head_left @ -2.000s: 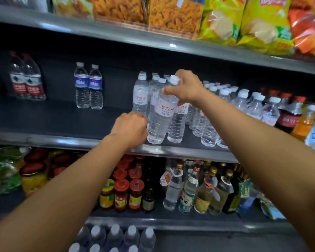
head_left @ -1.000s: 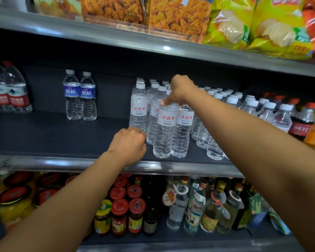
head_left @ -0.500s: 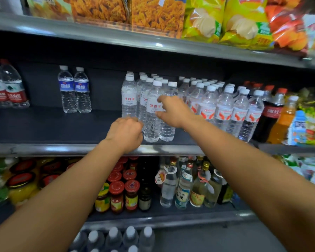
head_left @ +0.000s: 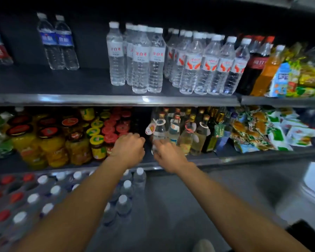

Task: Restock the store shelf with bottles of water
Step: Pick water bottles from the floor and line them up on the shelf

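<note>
Head view: left hand point(head_left: 128, 150) has fingers curled under loosely, holds nothing, knuckles in front of the red-lidded jars point(head_left: 115, 131) on the lower shelf. Right hand point(head_left: 168, 155) just right of it, fingers bent down, somewhat spread, blurred; whether it touches the tagged clear bottle point(head_left: 158, 132) behind it, can't tell. Shelf w/ water point(head_left: 116, 100) sits above both hands; its metal front edge runs full width. Bare dark shelf left of the water bottles point(head_left: 140, 59), up to two blue-label bottles point(head_left: 59, 42). Water bottles stand upright, white caps, red print, front pair close to the edge. More capped bottles point(head_left: 124, 202) on the floor below the hands.
</note>
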A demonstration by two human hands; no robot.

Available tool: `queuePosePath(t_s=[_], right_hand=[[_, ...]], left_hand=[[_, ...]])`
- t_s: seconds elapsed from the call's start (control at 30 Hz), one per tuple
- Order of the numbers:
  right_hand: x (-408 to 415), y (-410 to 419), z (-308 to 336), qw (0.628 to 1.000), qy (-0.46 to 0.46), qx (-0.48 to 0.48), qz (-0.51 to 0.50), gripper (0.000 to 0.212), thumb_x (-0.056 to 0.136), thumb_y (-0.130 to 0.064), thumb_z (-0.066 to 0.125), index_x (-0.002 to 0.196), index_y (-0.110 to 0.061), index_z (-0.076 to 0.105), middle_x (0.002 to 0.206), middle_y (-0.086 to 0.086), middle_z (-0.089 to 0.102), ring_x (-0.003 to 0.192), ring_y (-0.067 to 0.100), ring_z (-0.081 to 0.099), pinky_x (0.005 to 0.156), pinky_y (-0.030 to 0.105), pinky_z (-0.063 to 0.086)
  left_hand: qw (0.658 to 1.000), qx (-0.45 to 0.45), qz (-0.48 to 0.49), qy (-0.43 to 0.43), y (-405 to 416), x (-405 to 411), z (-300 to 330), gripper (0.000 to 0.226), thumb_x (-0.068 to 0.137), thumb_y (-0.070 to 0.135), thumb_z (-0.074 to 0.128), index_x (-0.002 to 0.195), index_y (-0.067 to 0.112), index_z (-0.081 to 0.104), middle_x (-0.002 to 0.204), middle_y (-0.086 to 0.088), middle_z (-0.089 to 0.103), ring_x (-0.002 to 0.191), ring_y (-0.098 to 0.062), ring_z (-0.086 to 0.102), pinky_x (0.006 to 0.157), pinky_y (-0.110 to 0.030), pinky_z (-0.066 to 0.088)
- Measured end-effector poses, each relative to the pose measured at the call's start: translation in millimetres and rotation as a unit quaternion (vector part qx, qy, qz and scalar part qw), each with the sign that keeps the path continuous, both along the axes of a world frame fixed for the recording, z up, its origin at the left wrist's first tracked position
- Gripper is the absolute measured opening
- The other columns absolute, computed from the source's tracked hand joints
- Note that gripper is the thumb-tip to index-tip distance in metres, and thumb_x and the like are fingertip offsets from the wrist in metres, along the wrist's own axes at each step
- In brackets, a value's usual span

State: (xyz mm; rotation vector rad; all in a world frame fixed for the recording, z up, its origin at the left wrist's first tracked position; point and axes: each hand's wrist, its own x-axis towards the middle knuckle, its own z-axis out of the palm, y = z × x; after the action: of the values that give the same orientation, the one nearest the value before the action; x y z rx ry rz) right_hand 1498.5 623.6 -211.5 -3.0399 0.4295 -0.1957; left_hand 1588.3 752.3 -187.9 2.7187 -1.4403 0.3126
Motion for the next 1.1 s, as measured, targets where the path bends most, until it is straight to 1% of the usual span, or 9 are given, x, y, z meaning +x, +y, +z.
queuePosePath(t_s=[0.1, 0.17, 0.3, 0.43, 0.57, 0.7, 0.77, 0.87, 1.1], right_hand=[[-19.7, 6.4, -48.7, 0.999, 0.023, 0.036, -0.009, 0.033, 0.094, -0.021, 0.048, 0.123, -0.006, 0.048, 0.122, 0.017, 0.056, 0.113, 0.037, 0.053, 0.081, 0.042, 0.043], [-29.9, 9.5, -78.2, 0.997, 0.041, 0.061, -0.02, 0.035, 0.093, -0.021, 0.048, 0.125, -0.006, 0.048, 0.124, 0.017, 0.056, 0.115, 0.036, 0.052, 0.084, 0.041, 0.043], [-42.2, 11.5, -130.3, 0.991, 0.077, 0.104, -0.036, 0.037, 0.094, -0.023, 0.049, 0.127, -0.006, 0.047, 0.126, 0.017, 0.055, 0.116, 0.037, 0.051, 0.088, 0.041, 0.043], [-46.8, 11.0, -177.7, 0.985, 0.096, 0.136, -0.047, 0.041, 0.095, -0.026, 0.047, 0.132, -0.008, 0.047, 0.13, 0.015, 0.054, 0.121, 0.032, 0.049, 0.091, 0.038, 0.042], [-42.6, 8.5, -214.0, 0.975, 0.112, 0.181, -0.068, 0.046, 0.095, -0.027, 0.049, 0.137, -0.01, 0.043, 0.131, 0.015, 0.053, 0.12, 0.033, 0.049, 0.09, 0.038, 0.044], [-17.7, 1.5, -235.0, 0.967, 0.09, 0.223, -0.084, 0.047, 0.094, -0.03, 0.053, 0.134, -0.007, 0.044, 0.127, 0.017, 0.055, 0.118, 0.034, 0.051, 0.09, 0.038, 0.044], [2.5, -2.7, -239.4, 0.965, 0.077, 0.234, -0.091, 0.049, 0.095, -0.032, 0.054, 0.135, -0.006, 0.043, 0.131, 0.017, 0.053, 0.12, 0.033, 0.05, 0.09, 0.039, 0.045], [35.6, -8.6, -242.3, 0.964, 0.037, 0.247, -0.094, 0.051, 0.092, -0.032, 0.059, 0.133, -0.006, 0.042, 0.13, 0.017, 0.052, 0.116, 0.035, 0.051, 0.084, 0.038, 0.044], [88.3, -14.0, -256.8, 0.959, 0.034, 0.264, -0.097, 0.076, 0.081, -0.041, 0.072, 0.14, -0.013, 0.034, 0.136, 0.012, 0.045, 0.122, 0.032, 0.047, 0.09, 0.04, 0.046]], left_hand=[[0.998, 0.03, 0.002, 0.05, 0.8, -22.6, -45.5, 0.026, 0.093, 0.027, 0.045, 0.111, 0.013, 0.058, 0.117, -0.008, 0.057, 0.111, -0.028, 0.053, 0.083, -0.034, 0.044], [0.996, 0.052, -0.002, 0.077, 1.6, -34.4, -74.9, 0.029, 0.093, 0.026, 0.045, 0.116, 0.013, 0.058, 0.12, -0.008, 0.057, 0.113, -0.028, 0.053, 0.085, -0.035, 0.043], [0.986, 0.078, 0.0, 0.147, 6.3, -47.4, -136.2, 0.03, 0.093, 0.026, 0.045, 0.115, 0.011, 0.058, 0.121, -0.011, 0.059, 0.109, -0.03, 0.056, 0.082, -0.035, 0.046], [0.976, 0.094, 0.005, 0.199, 12.8, -58.1, -192.5, 0.036, 0.093, 0.027, 0.045, 0.123, 0.013, 0.057, 0.125, -0.01, 0.057, 0.114, -0.029, 0.055, 0.09, -0.035, 0.046], [0.965, 0.123, 0.008, 0.23, 16.3, -61.2, -237.5, 0.035, 0.093, 0.025, 0.045, 0.123, 0.012, 0.057, 0.125, -0.01, 0.056, 0.115, -0.029, 0.054, 0.093, -0.037, 0.046], [0.955, 0.152, 0.015, 0.255, 17.5, -64.0, -271.7, 0.028, 0.091, 0.023, 0.045, 0.113, 0.01, 0.058, 0.118, -0.01, 0.058, 0.108, -0.03, 0.057, 0.085, -0.037, 0.048], [0.949, 0.161, 0.019, 0.27, 17.0, -64.2, -285.4, 0.029, 0.091, 0.023, 0.045, 0.112, 0.009, 0.058, 0.118, -0.011, 0.058, 0.11, -0.031, 0.056, 0.088, -0.037, 0.047], [0.944, 0.17, 0.024, 0.281, 16.7, -63.5, -301.4, 0.031, 0.091, 0.025, 0.045, 0.115, 0.011, 0.058, 0.121, -0.01, 0.057, 0.112, -0.03, 0.055, 0.088, -0.035, 0.046], [0.938, 0.187, 0.016, 0.291, 16.0, -58.3, -321.5, 0.028, 0.092, 0.024, 0.045, 0.112, 0.009, 0.057, 0.117, -0.009, 0.057, 0.11, -0.027, 0.053, 0.088, -0.034, 0.044]])
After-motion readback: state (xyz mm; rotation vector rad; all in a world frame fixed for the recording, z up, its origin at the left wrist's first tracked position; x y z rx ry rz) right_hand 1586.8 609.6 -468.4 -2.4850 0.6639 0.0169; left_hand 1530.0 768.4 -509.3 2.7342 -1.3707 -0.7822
